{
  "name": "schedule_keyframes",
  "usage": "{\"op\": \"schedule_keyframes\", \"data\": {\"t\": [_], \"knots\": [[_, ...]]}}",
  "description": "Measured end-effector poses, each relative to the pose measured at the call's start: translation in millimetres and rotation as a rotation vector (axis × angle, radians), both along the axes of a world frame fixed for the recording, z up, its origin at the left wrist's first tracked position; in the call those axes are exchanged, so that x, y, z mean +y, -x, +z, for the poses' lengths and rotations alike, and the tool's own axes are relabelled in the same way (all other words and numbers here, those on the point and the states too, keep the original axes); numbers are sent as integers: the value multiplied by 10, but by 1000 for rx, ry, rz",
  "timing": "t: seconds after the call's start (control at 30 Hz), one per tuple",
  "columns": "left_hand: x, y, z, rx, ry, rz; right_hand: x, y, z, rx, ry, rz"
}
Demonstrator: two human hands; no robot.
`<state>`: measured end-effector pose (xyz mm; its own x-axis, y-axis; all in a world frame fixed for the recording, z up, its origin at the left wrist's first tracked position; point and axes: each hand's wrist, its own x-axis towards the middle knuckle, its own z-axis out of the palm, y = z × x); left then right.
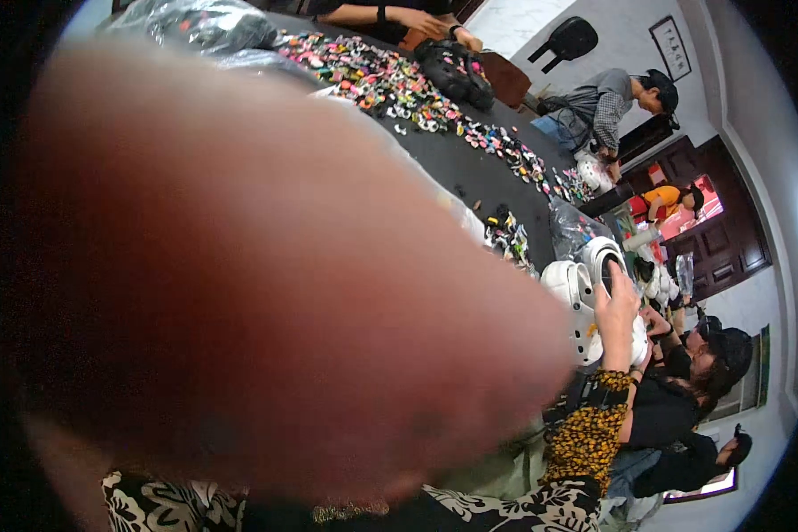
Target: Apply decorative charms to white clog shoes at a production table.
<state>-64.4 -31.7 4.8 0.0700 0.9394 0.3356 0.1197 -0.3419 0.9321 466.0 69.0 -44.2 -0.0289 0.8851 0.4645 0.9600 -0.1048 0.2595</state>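
Left hand (266,266) blurred blob right against lens, grip impossible to tell. Right hand (616,310) gripping white clog shoe (585,293), glossy, vent holes along side, long axis near-vertical, opening facing up past fingers.

A dark table (452,164) runs from the near side to the far end; a blurred shape close to the lens hides most of its near and left parts. Small multicoloured charms (377,80) lie scattered thickly toward the far end and thin out in a band along the right edge. Black shoes (455,71) rest at the far end. Clear plastic bags (199,22) lie at the far left corner. White clogs (585,288) sit at the right edge beside another bag (569,229).
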Motion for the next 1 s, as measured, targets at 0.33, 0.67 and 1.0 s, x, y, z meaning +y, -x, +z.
{"op": "schedule_keyframes", "data": {"t": [0.33,0.67,1.0], "knots": [[489,-129,635,221,-23,-5,-369,-216,-936,96,120,96],[565,-311,495,561,96,-368,-429,-592,-1086,196,136,32],[289,514,32,872,61,-682,-402,-502,-1093,493,121,-63]]}}
